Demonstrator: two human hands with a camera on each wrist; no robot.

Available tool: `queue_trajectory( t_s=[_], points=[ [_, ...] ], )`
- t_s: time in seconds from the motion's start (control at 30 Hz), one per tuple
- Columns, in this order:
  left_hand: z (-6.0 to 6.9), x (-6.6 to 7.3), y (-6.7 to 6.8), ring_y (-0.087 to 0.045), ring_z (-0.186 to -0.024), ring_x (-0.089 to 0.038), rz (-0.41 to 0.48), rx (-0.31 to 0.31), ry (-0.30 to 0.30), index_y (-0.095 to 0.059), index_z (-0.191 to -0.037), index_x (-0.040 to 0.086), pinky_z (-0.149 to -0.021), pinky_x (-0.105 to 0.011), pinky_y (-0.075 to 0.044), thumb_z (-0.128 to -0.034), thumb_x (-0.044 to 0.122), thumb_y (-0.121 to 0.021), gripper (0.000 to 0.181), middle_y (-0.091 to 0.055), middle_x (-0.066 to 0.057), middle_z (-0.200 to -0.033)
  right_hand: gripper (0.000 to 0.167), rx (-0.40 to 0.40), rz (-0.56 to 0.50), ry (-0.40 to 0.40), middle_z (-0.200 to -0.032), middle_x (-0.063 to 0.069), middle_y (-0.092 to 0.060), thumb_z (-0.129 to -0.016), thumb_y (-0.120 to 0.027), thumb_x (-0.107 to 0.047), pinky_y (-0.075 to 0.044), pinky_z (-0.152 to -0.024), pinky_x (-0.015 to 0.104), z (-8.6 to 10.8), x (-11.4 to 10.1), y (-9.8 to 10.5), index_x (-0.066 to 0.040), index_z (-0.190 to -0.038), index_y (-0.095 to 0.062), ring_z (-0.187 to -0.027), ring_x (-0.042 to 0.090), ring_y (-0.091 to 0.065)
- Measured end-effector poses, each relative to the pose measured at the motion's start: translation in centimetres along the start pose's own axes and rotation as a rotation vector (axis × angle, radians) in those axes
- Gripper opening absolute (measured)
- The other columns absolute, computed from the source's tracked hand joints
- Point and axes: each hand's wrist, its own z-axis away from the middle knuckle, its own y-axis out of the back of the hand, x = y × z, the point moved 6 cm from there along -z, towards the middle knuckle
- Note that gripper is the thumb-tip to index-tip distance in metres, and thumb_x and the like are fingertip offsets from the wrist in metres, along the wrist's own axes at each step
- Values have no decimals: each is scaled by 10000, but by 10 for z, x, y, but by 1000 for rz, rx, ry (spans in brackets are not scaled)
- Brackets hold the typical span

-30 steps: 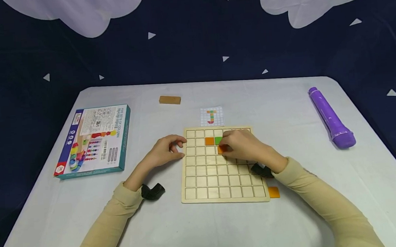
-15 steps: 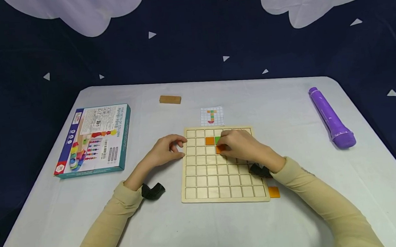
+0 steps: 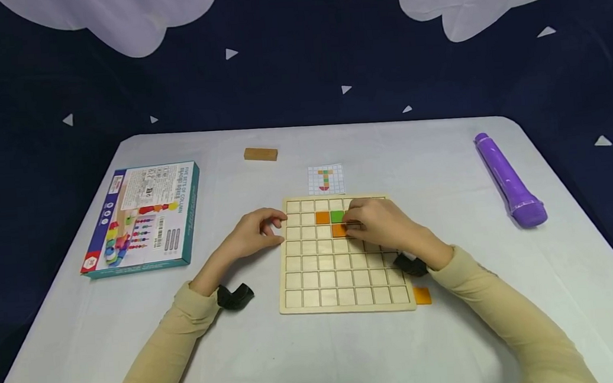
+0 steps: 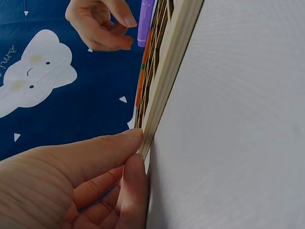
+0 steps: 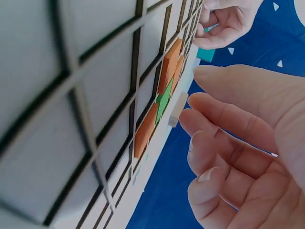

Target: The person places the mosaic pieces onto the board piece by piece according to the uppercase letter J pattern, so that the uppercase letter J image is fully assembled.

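A wooden grid board lies on the white table. Set in its cells are an orange tile, a green tile and another orange tile below the green. The right wrist view also shows an orange tile past the green one, hidden by my hand in the head view. My left hand touches the board's left edge with thumb and fingertip, fingers loosely bent. Just above the tiles is my right hand, its fingers loosely bent; the right wrist view shows nothing between thumb and fingers.
Behind the board lies a pattern card with a coloured J-like figure. Farther back is a small wooden block. A toy box lies at left, a purple microphone-shaped object at right. One loose orange tile lies by the board's near right corner.
My right hand has shifted slightly right, baring more of the green tile and the orange one below it. My left hand stays at the board's edge.
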Motion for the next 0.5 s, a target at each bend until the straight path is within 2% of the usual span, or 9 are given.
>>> queue_trajectory(
  t_s=[0.5],
  points=[
    [-1,0,1,-541,-719,-123,0,4,-7,-576,-1195,-26,-677,-242,-447,-801,32,-698,417,-592,-158,-991,98,32,33,-12,-838,27,-680,-795,-726,-122,-509,-608,254,31,7,14,-69,-876,-734,-713,115,-633]
  ],
)
